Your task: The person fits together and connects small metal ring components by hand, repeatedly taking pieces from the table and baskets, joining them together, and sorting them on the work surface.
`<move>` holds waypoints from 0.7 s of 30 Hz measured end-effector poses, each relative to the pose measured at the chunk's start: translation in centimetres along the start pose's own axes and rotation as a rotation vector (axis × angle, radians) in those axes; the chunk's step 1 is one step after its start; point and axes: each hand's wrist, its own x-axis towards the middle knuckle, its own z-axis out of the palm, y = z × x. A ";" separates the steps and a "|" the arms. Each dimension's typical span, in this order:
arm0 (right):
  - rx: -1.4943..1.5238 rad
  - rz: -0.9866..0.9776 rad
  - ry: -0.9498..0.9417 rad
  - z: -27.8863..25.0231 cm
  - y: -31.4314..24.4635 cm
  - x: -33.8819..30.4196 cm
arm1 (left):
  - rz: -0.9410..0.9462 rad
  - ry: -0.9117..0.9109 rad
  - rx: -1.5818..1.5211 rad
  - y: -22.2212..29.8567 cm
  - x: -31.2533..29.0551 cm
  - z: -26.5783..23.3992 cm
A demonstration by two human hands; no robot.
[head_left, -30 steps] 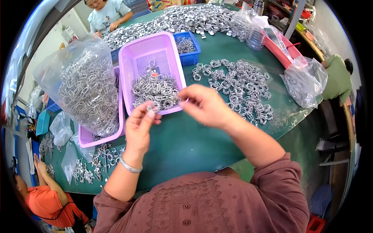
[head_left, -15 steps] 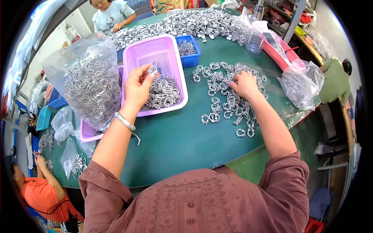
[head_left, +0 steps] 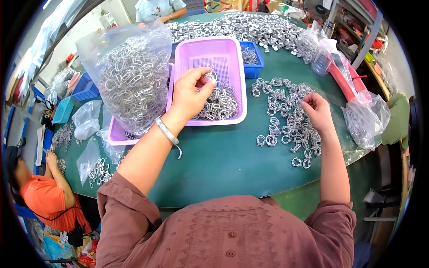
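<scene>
**right hand (head_left: 317,110) beside the loose rings (head_left: 288,109), left hand (head_left: 193,90) over the lilac basket (head_left: 242,89)**

the left hand pinches a metal ring (head_left: 212,73) between thumb and fingers, held up above the basket; the ring's own long axis is too small to read. the right hand has its fingers bent inward, thumb near the forefinger; whether the tips meet, or a ring lies between them, cannot be told.

the governing relation is sideways. the loose rings lie just left of the right hand, which overlaps their right border in this view, and well to the right of the left hand, beyond the basket's right rim. the right hand is plainly the nearer. contact between the right fingertips and the rings cannot be confirmed. the spread is longest from its far left end to its near right end, slanting toward the near right edge of the green bench (head_left: 210,167).

within the basket, a heap of rings (head_left: 222,103) fills the near end, below and to the right of the left hand. the basket's long axis points toward the bench's far edge.

farther out, a blue bin (head_left: 254,71) adjoins the basket's far right side; a clear bag (head_left: 133,85) of similar rings stands to its left; small metal pieces (head_left: 243,29) cover the bench's far edge.
</scene>
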 end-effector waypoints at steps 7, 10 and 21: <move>0.257 0.072 -0.152 2.9 -4.0 -3.1 | 0.200 -0.024 0.228 3.1 -1.5 -2.1; 0.394 0.118 -0.233 5.1 -5.3 -4.1 | 0.312 -0.016 0.355 3.4 -2.3 -2.8; 0.556 0.196 -0.415 9.2 -8.5 -6.2 | 0.375 0.003 0.483 4.5 -3.0 -5.2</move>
